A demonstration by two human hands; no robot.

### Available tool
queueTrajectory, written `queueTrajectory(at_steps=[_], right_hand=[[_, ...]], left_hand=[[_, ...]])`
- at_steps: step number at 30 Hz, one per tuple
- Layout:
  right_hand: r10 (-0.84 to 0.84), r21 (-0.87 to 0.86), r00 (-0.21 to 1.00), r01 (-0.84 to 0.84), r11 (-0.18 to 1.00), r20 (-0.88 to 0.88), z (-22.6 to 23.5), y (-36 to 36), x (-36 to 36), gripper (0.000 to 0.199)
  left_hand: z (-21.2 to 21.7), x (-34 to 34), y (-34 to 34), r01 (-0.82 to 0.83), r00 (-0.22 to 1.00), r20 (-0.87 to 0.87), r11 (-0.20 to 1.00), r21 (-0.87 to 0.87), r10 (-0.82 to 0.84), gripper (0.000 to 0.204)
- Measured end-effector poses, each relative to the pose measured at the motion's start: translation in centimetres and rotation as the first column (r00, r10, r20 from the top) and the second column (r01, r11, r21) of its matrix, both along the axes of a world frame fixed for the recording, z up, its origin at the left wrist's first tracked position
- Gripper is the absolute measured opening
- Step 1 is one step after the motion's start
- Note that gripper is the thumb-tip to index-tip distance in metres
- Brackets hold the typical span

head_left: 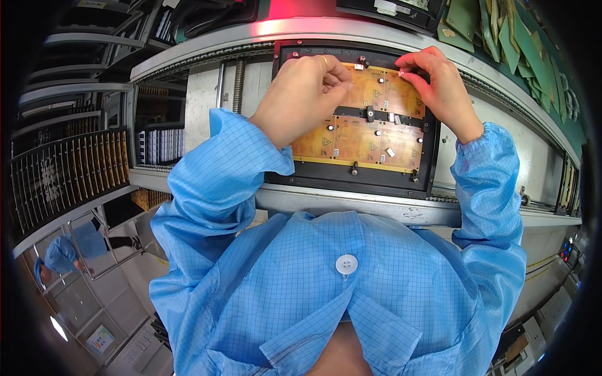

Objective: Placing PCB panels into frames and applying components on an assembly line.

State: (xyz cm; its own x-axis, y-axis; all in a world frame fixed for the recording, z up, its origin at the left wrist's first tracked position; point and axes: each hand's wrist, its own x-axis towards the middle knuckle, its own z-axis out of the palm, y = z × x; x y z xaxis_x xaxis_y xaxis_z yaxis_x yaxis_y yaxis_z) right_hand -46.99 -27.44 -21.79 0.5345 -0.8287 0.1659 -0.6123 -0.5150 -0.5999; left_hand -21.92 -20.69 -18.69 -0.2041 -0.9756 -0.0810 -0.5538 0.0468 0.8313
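Observation:
Two orange circuit boards (370, 135) lie side by side in a black carrier frame (351, 178) on a metal conveyor rail. My left hand (304, 94) hovers over the upper board's left part, fingers pinched together near a small white part (359, 66) at the board's top edge. Over the upper right corner of the frame, my right hand (439, 81) has its fingertips pinched on something small that I cannot make out. Small round and white components dot both boards. Both arms wear blue checked sleeves.
The conveyor's metal rail (376, 207) runs across in front of me. A rack of orange boards (69, 172) stands at the left. Green circuit boards (508, 37) are stacked at the upper right. Another person in blue (75, 250) is at the lower left.

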Motion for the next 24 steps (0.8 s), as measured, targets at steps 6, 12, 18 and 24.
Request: queueTrajectory(at_steps=[6, 12, 18, 24], right_hand=[[-0.086, 0.033, 0.985, 0.082, 0.996, 0.148, -1.2, 0.6, 0.0, 0.019], [-0.095, 0.022, 0.989, 0.093, 0.995, 0.114, -1.3, 0.9, -0.3, 0.018], [-0.064, -0.205, 0.993, 0.083, 0.975, 0.099, -0.5, 1.9, -0.4, 0.019], [0.195, -0.041, 0.98, -0.193, 0.98, 0.039, 1.2, 4.8, -0.6, 0.025]], left_hand=[[-1.2, 0.8, 0.5, -0.025, 0.994, -0.101, 0.997, 0.079, 0.033, 0.018], [-0.8, 0.5, 1.0, -0.006, 0.997, -0.07, 0.995, 0.104, 0.013, 0.02], [-1.2, 0.2, 1.4, 0.014, 0.999, -0.033, 1.0, -0.008, -0.015, 0.02], [-1.2, -0.3, 2.0, 0.178, 0.98, 0.104, 0.981, -0.075, -0.17, 0.02]])
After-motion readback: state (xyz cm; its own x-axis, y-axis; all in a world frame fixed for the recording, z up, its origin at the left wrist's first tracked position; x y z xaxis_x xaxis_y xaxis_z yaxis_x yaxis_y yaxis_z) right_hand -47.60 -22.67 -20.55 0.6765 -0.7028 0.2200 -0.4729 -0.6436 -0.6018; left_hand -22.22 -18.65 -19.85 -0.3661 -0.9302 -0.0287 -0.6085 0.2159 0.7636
